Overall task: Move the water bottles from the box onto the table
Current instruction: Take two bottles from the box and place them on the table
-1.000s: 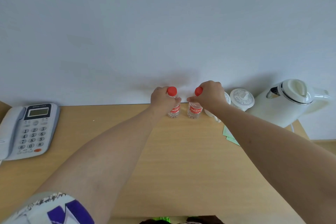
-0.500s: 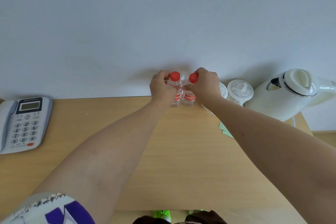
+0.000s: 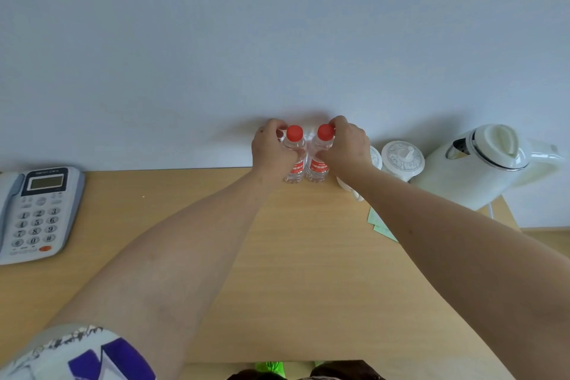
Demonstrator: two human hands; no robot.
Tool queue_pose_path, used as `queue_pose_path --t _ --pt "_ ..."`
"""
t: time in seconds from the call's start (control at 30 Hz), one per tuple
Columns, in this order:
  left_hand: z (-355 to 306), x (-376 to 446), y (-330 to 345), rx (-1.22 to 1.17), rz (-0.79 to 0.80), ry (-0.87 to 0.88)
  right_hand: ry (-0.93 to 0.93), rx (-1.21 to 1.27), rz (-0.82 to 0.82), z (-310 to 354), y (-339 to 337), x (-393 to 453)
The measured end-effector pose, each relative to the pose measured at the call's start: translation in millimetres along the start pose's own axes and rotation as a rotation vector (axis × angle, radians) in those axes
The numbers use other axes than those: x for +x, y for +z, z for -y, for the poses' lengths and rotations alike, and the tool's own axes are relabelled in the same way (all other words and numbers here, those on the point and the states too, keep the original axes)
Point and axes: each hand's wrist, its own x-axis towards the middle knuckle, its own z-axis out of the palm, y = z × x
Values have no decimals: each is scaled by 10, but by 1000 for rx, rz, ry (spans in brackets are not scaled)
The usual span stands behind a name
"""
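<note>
Both bottles are now standing closer together than a second ago, nearly touching at the far edge of the table (image 3: 277, 256). From the head camera, the left hand (image 3: 271, 153) is gripping the left bottle (image 3: 295, 155), and the right hand (image 3: 347, 148) is gripping the right bottle (image 3: 319, 160), beside a white kettle (image 3: 481, 163).
</note>
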Motion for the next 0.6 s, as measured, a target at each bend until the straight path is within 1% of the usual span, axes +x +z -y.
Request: queue_pose_path --t 0.13,0.27,0.33,0.43,0.6 --pt "-160 -68 -169 91 -4 102 13 -98 13 76 -189 -30" --pt "-474 -82 -384 247 42 314 -4 -138 4 229 -449 -89" --pt "-622 -99 -429 335 57 393 -26 -148 -11 272 -581 -154" --pt "-810 -160 -364 455 101 470 -8 -183 -53 242 -791 -322" --pt "-1179 -434 30 535 241 624 129 -238 -154 -83 -1247 -792"
